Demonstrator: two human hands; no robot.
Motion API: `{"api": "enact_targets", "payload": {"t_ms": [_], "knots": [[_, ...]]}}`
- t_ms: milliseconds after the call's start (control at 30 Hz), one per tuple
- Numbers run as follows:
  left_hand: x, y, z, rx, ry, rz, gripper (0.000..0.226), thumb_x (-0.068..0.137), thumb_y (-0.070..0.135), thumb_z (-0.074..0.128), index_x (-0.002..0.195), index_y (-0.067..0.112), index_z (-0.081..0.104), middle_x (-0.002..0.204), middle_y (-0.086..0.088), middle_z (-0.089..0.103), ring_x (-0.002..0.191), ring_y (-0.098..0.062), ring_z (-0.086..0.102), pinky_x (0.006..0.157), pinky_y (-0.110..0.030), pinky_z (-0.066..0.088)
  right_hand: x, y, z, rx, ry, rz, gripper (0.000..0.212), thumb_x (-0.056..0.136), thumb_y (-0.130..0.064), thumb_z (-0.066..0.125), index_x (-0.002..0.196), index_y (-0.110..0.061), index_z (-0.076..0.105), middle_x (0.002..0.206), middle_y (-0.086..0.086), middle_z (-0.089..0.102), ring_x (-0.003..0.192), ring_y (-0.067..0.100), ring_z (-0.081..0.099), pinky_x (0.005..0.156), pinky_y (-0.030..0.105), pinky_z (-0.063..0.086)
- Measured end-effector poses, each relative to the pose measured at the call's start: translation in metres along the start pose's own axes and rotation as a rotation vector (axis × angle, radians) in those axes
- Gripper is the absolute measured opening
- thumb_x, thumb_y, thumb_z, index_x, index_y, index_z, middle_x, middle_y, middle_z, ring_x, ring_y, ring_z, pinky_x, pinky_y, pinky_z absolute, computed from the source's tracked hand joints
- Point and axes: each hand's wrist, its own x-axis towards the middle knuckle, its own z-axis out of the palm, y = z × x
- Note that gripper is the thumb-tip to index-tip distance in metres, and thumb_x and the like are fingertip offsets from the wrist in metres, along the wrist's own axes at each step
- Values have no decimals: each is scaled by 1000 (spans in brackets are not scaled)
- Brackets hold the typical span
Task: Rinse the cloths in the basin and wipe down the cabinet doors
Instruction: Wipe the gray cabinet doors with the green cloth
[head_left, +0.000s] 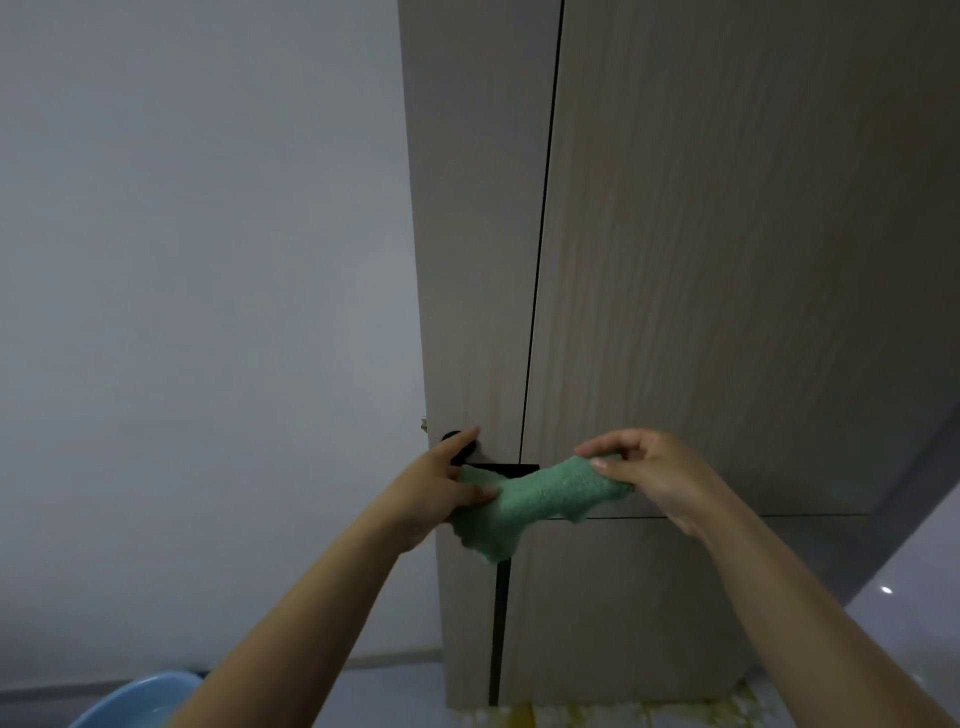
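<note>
A green terry cloth (524, 506) is stretched between my two hands in front of the tall light wood cabinet doors (727, 260). My left hand (441, 486) grips the cloth's left end, with the index finger pointing up toward a dark round knob (453, 437). The cloth's right end is pinched between the thumb and fingers of my right hand (649, 475). A loose corner of the cloth hangs down below my left hand. The cloth is in the air, close to the doors; I cannot tell whether it touches them.
A blue basin (137, 696) with water stands on the floor at the lower left. A plain grey wall (208, 312) runs left of the cabinet. Dark gaps separate the door panels. Yellowish patterned floor (649, 714) shows at the cabinet's foot.
</note>
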Motion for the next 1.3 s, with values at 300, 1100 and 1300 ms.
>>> {"api": "enact_targets", "payload": {"t_ms": [300, 1100, 1300], "knots": [[-3, 22, 1, 388, -145, 79, 57, 72, 15, 81, 123, 29, 59, 110, 9, 57, 102, -13, 54, 82, -24, 50, 7, -19, -1, -367, -37, -132, 22, 95, -14, 55, 91, -30, 70, 95, -21, 61, 94, -3, 54, 72, 12, 40], [10, 108, -12, -157, 278, 414, 21, 85, 20, 69, 73, 10, 55, 77, -5, 59, 74, -19, 60, 61, -27, 53, 19, -67, -40, 49, 222, -289, 13, 92, -20, 59, 100, -12, 66, 90, 6, 70, 78, 15, 66, 67, 22, 54], [11, 159, -12, 99, 486, 656, 19, 95, 32, 55, 89, 15, 63, 85, -3, 63, 81, -17, 59, 69, -32, 54, 25, -86, -41, -62, 477, -479, 5, 92, -23, 61, 88, -26, 60, 87, 4, 66, 75, 18, 62, 63, 17, 48]]}}
